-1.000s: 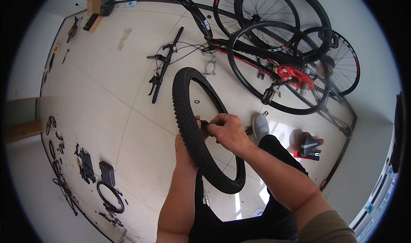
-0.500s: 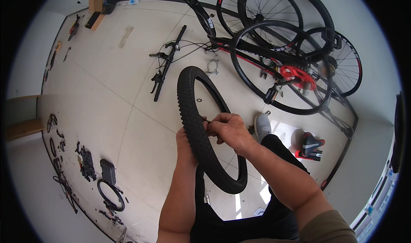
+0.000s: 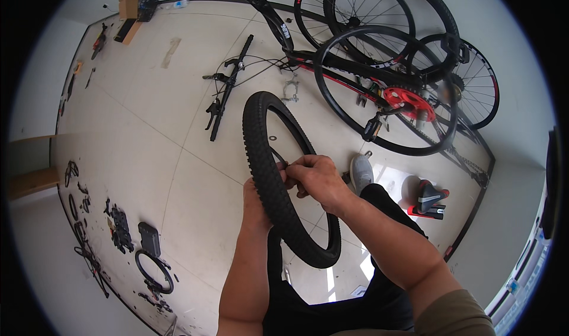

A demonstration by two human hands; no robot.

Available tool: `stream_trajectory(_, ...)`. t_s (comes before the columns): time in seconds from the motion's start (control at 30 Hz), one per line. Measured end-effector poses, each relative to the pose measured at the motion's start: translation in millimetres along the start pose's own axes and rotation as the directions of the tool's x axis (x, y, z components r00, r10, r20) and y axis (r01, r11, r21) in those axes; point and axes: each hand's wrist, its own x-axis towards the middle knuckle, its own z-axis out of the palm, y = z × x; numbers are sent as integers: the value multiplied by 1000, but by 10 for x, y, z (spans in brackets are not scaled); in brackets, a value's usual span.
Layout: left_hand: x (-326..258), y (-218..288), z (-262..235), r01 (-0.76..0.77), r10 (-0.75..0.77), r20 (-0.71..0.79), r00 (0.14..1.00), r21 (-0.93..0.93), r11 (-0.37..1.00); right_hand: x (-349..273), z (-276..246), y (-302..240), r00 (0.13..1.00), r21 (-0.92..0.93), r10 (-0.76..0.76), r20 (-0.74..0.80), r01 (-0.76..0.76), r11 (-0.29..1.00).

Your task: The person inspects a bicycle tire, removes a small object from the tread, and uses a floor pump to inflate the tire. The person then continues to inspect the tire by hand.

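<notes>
A black knobbly bicycle tire (image 3: pixel 264 158) stands tilted in front of me, its opening facing right. My left hand (image 3: pixel 255 202) is closed round its left side; the tread hides most of the palm, and fingertips show inside the ring. From the right, my right hand (image 3: pixel 317 179) reaches into the opening, thumb and fingers pinched at the tire's inner edge beside the left fingertips. A thin dark strip (image 3: pixel 277 155) curves inside the ring toward these fingers; whether it is the tire's bead or something else I cannot tell.
A black and red bicycle frame (image 3: pixel 338 78) and wheels (image 3: pixel 367 25) lie at the far right. Handlebars (image 3: pixel 231 87) with cables rest ahead. A saddle (image 3: pixel 430 197) lies right of my shoe (image 3: pixel 360 173). Various parts and a black case (image 3: pixel 149 239) are on the left floor.
The thin dark strip inside the tire shows more clearly, lifted near my fingertips. Both hands stay at nearly the same spot on the tire. The view has shifted slightly.
</notes>
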Motion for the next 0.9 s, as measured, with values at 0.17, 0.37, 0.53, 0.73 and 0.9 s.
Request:
stream_trajectory(0.17,-1,28,25,30,-31,6,1000,100,994,17,-10,0,999,71,34,12,-35,997)
stream_trajectory(0.37,-20,71,40,-6,7,-12,1000,131,991,-3,-20,-61,997,88,47,66,-53,995)
stream_trajectory(0.53,3,56,27,38,-32,-65,997,94,995,38,-29,-10,995,63,46,85,-52,997)
stream_trajectory(0.73,-5,35,54,27,-22,-83,996,62,998,75,-77,0,984,-319,-153,-86,119,940)
stream_trajectory(0.9,-5,20,25,51,-54,31,998,90,995,103,-165,-58,993,-50,-110,37,111,993)
